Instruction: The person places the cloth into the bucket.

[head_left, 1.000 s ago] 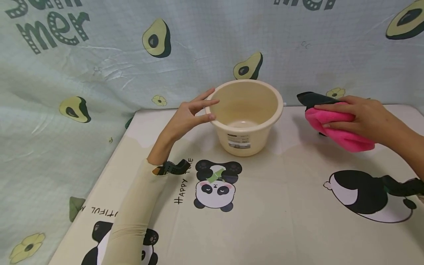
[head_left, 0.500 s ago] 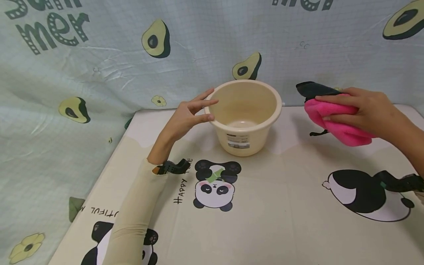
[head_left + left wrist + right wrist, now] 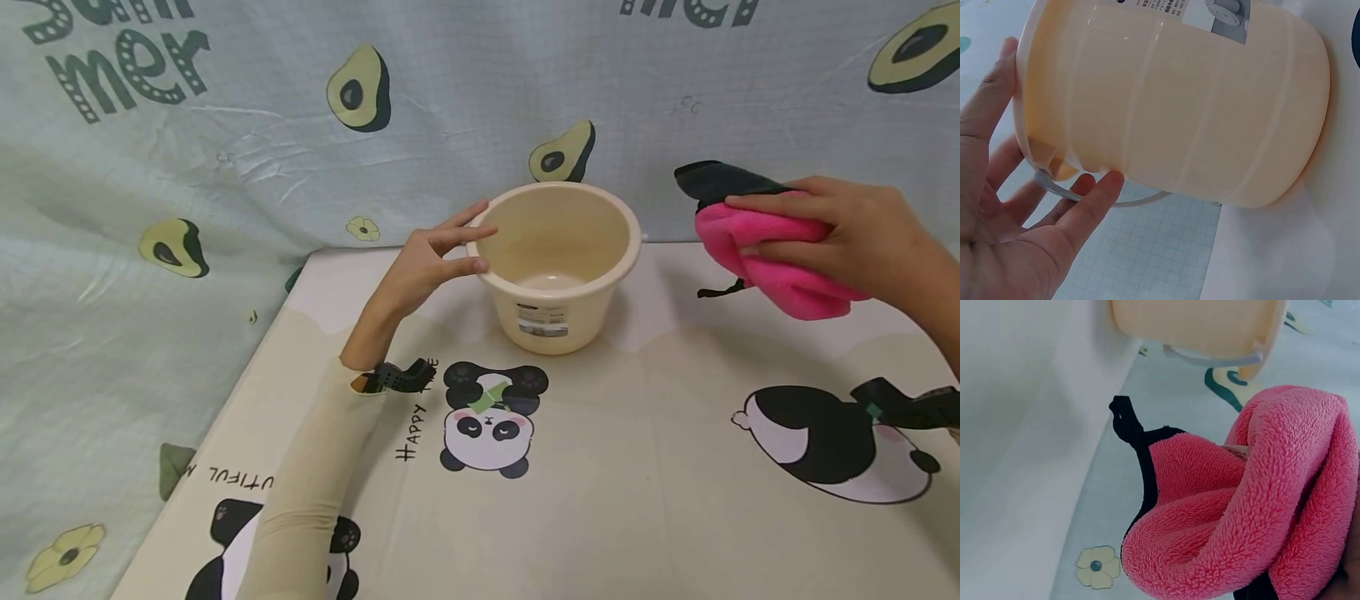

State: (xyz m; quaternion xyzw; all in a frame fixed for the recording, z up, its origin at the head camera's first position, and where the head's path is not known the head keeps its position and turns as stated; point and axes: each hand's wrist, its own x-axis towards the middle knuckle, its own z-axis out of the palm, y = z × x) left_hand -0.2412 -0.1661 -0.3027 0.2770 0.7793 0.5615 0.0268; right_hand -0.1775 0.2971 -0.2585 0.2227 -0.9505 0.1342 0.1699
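A cream plastic bucket (image 3: 592, 315) stands upright on the table at the back middle. My left hand (image 3: 431, 262) holds its left rim, with fingers and thumb spread about the edge; the left wrist view shows the fingers (image 3: 1094, 203) by the rim and the thin grey handle (image 3: 1141, 201). To the right, my right hand (image 3: 862, 229) grips a bunched, fluffy pink cloth (image 3: 806, 292) with a dark backing above the table. A black hanging loop (image 3: 1125, 422) sticks out from its black-bound edge in the right wrist view. The palm side of that hand is mostly hidden.
The table (image 3: 585, 500) wears a cream cover printed with pandas. Behind and to the left hangs a pale green sheet (image 3: 255, 167) with avocados and flowers. A black strap (image 3: 405, 377) sits at the left wrist, another (image 3: 907, 407) at the right.
My right hand has lifted the pink cloth higher and slightly to the right, and the black loop now hangs below it. The left hand and bucket stay put.
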